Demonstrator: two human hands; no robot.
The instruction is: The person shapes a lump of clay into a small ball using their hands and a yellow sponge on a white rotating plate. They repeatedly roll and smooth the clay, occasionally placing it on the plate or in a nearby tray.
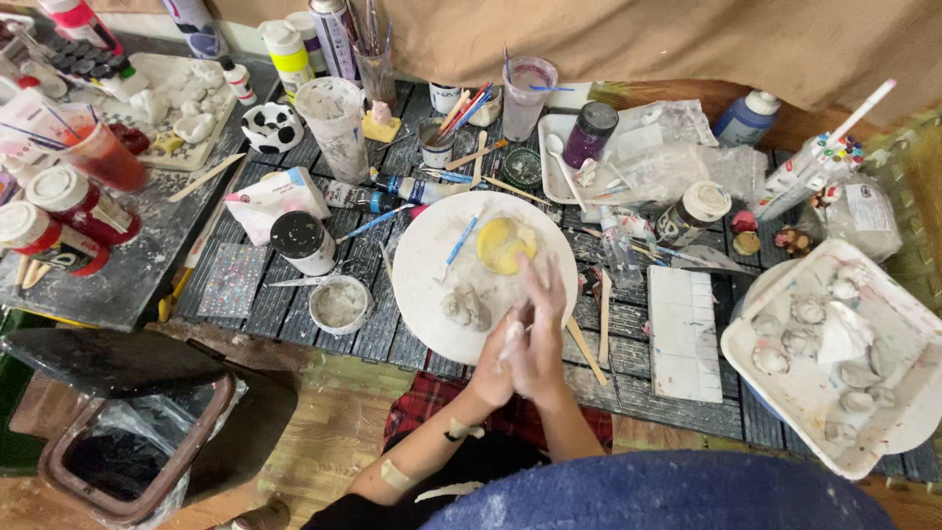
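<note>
- The dark slatted wooden counter (294,294) is crowded nearly to its edges; its near edge runs just below the round white work board (432,294), which serves here as the landmark.
- Far left of the board stand red-filled jars with white lids (59,211); closer to it, a black-lidded white jar (302,241) and a small round white dish of grey residue (340,303) sit just off its left rim.
- On the board lie a blue-handled modelling tool (461,238), a yellow round lump of clay (505,244) near the top, and a small grey clay lump (467,308) near the middle.
- The bare patch of board around these pieces is the only open room close to the hands; behind the board, cups, brushes and tubes stand tight together.
- The left hand (494,365) sits at the board's lower right rim, pressed palm to palm against the right hand (542,334); the fingers lie flat and loosely extended.
- Neither grip is curled around anything that shows; whether a bit of clay is pinched between the palms cannot be told.
- The yellow lump lies just beyond the right hand's fingertips (546,273), apart from them; the grey lump lies just left of the hands, not touched.
- Right of the board lie wooden sticks (604,316), a white rectangular tiled slab (684,334), and farther right a white square tray holding small grey clay pieces (888,412), overhanging the counter's near edge.
</note>
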